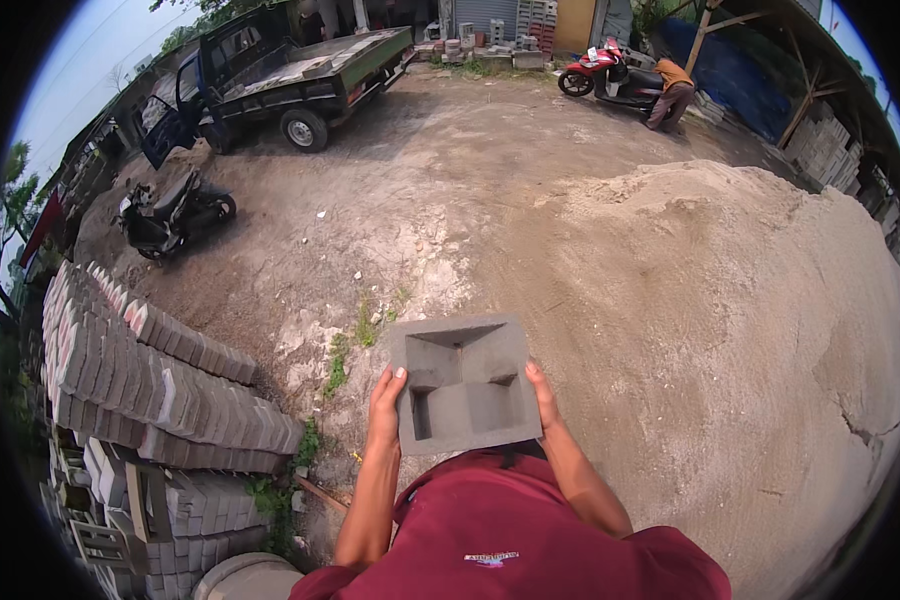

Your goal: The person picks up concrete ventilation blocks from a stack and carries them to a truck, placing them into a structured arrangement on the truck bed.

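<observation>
Between the left hand (383,398) and the right hand (545,398), a grey block (467,388) is held out in front of the maroon shirt (500,510), over the ground (400,190), with its hollowed face turned up. Its two opposite sides are clamped by the hands, a thumb being laid against each edge.

Judging by its concrete look, it should be found heavy for its bulk, stiff, and gritty rather than slippery; its corners and thinner walls could be chipped by a knock. It is best gripped by both outer sides, so that the weight is shared evenly.

Dusty, uneven ground is spread ahead, patched with weeds (337,365). Sand (710,290) is heaped at the right; pavers (185,395) are stacked at the left. Farther off, a truck (380,65), a black motorbike (173,215) and a red motorbike (618,78) are parked, the last with a bent-over person (674,88) beside it.
</observation>
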Action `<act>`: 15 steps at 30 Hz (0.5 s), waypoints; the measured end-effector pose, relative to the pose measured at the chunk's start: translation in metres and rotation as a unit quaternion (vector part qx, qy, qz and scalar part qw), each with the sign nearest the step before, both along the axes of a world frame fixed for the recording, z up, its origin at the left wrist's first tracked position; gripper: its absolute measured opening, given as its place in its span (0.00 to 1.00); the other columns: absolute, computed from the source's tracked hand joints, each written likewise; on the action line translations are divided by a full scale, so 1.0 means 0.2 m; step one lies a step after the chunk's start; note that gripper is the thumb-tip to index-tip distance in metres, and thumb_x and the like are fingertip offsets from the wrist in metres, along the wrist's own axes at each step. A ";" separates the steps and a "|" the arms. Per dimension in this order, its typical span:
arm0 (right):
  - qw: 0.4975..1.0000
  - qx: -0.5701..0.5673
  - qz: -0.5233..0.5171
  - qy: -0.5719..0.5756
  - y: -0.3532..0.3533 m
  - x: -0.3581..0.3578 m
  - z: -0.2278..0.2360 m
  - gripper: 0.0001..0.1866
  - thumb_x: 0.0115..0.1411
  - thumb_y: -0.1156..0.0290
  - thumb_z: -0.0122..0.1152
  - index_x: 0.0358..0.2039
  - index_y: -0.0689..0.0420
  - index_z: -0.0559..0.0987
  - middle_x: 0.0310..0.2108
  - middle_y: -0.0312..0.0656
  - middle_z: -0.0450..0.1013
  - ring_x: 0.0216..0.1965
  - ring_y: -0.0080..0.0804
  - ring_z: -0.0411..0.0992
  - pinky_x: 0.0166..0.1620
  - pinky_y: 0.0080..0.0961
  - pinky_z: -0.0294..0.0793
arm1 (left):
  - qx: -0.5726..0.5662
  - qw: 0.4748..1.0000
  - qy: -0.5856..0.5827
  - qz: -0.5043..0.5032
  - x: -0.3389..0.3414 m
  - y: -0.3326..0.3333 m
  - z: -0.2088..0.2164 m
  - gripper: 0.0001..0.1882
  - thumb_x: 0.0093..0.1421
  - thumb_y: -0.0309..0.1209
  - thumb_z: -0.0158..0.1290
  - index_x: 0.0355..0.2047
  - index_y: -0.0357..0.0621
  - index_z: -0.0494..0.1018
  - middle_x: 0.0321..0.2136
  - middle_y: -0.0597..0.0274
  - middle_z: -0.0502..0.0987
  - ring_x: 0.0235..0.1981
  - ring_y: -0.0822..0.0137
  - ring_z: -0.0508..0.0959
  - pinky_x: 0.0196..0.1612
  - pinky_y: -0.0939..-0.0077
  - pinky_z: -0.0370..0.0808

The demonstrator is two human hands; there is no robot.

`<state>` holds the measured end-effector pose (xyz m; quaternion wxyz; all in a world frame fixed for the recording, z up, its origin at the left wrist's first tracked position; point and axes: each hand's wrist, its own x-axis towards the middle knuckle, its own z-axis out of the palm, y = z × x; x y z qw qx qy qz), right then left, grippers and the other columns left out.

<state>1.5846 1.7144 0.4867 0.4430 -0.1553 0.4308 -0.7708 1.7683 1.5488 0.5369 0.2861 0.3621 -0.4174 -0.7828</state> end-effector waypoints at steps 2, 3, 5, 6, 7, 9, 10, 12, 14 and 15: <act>1.000 -0.007 0.012 -0.020 -0.23 -0.23 -0.07 0.34 0.64 0.52 0.49 0.63 0.62 0.60 0.58 0.45 0.64 0.58 0.34 0.63 0.60 0.30 0.61 | 0.001 1.000 0.012 0.011 -0.21 -0.22 -0.04 0.26 0.62 0.43 0.51 0.54 0.37 0.67 0.44 0.57 0.75 0.43 0.66 0.76 0.47 0.73 0.72; 0.999 -0.010 0.019 -0.031 -0.35 -0.34 -0.11 0.34 0.64 0.52 0.48 0.63 0.62 0.60 0.58 0.45 0.64 0.58 0.34 0.63 0.60 0.30 0.61 | -0.008 1.000 0.008 0.015 -0.32 -0.33 -0.06 0.27 0.62 0.44 0.51 0.54 0.36 0.67 0.45 0.56 0.75 0.44 0.66 0.76 0.47 0.73 0.72; 0.999 -0.011 0.031 -0.011 -0.62 -0.59 -0.14 0.33 0.64 0.53 0.48 0.63 0.62 0.60 0.58 0.45 0.64 0.58 0.34 0.63 0.60 0.30 0.61 | -0.031 0.999 0.004 0.022 -0.55 -0.57 -0.10 0.28 0.62 0.44 0.52 0.54 0.35 0.66 0.45 0.56 0.75 0.45 0.66 0.75 0.48 0.73 0.71; 0.999 -0.011 0.037 -0.001 -0.76 -0.71 -0.16 0.33 0.64 0.53 0.48 0.63 0.62 0.60 0.58 0.45 0.64 0.58 0.34 0.63 0.60 0.30 0.61 | -0.022 0.999 -0.003 0.035 -0.66 -0.69 -0.12 0.30 0.62 0.43 0.53 0.57 0.34 0.63 0.48 0.54 0.73 0.48 0.65 0.74 0.50 0.73 0.70; 0.999 -0.013 0.044 0.009 -0.89 -0.84 -0.17 0.33 0.64 0.53 0.48 0.63 0.62 0.60 0.58 0.45 0.64 0.58 0.34 0.63 0.60 0.30 0.61 | -0.013 0.999 -0.011 0.046 -0.77 -0.81 -0.12 0.33 0.62 0.43 0.54 0.60 0.33 0.60 0.51 0.53 0.72 0.50 0.64 0.73 0.52 0.72 0.69; 0.998 -0.015 0.056 0.031 -1.16 -1.10 -0.20 0.34 0.64 0.52 0.47 0.64 0.62 0.59 0.58 0.45 0.63 0.59 0.34 0.62 0.60 0.30 0.60 | 0.000 0.998 -0.017 0.065 -0.98 -1.06 -0.16 0.37 0.61 0.42 0.55 0.63 0.32 0.57 0.55 0.51 0.69 0.53 0.63 0.72 0.55 0.72 0.67; 0.997 -0.010 0.066 0.033 -1.27 -1.20 -0.17 0.34 0.64 0.52 0.47 0.64 0.62 0.59 0.59 0.46 0.63 0.59 0.34 0.62 0.61 0.30 0.60 | 0.008 0.997 -0.019 0.075 -1.07 -1.17 -0.19 0.38 0.61 0.43 0.55 0.64 0.32 0.56 0.55 0.50 0.69 0.54 0.62 0.71 0.55 0.72 0.67; 0.996 -0.001 0.081 0.037 -1.47 -1.38 -0.13 0.35 0.64 0.51 0.47 0.65 0.62 0.58 0.60 0.46 0.62 0.60 0.35 0.60 0.61 0.31 0.58 | 0.021 0.996 -0.020 0.080 -1.23 -1.37 -0.25 0.40 0.60 0.43 0.56 0.64 0.32 0.54 0.56 0.49 0.67 0.55 0.62 0.71 0.56 0.72 0.66; 0.995 0.001 0.089 0.051 -1.67 -1.55 -0.09 0.36 0.64 0.51 0.47 0.65 0.62 0.57 0.61 0.46 0.60 0.62 0.35 0.59 0.62 0.31 0.57 | 0.025 0.997 -0.009 0.069 -1.40 -1.55 -0.19 0.42 0.60 0.44 0.56 0.65 0.31 0.53 0.57 0.48 0.66 0.55 0.61 0.70 0.57 0.72 0.66; 0.994 0.001 0.091 0.057 -1.77 -1.63 -0.08 0.37 0.64 0.50 0.47 0.66 0.62 0.56 0.62 0.46 0.60 0.62 0.35 0.58 0.63 0.31 0.56 | 0.002 0.993 0.000 0.121 -1.49 -1.67 -0.34 0.28 0.61 0.42 0.55 0.54 0.36 0.66 0.44 0.55 0.75 0.42 0.66 0.77 0.44 0.73 0.74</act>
